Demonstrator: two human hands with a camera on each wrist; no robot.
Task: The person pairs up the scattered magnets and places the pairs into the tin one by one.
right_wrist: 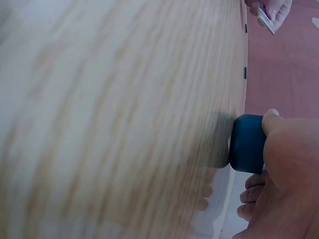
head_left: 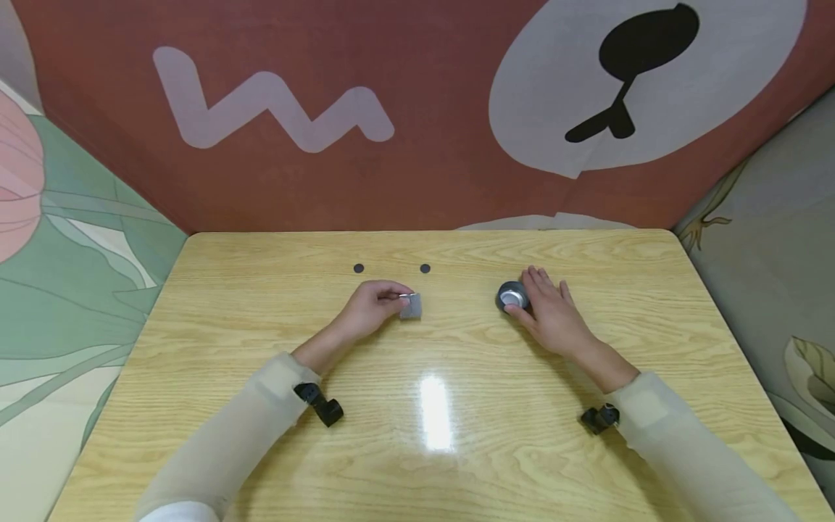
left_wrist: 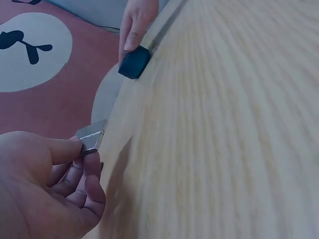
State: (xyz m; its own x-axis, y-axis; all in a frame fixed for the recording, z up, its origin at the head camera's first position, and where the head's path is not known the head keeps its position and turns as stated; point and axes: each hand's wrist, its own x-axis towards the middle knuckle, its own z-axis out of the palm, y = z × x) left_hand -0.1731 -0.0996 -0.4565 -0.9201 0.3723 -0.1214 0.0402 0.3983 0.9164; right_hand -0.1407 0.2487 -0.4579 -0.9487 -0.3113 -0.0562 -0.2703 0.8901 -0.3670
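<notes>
Pinching plate (head_left: 412,309), perhaps metal, table edge (head_left: 391,233) beyond

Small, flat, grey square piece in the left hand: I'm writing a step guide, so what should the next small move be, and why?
Probably move the small, flat, grey square piece a little toward the dark round object with a silvery centre: the left hand pinches the piece above the wooden table, apart from that object, which the right hand grips.
</notes>
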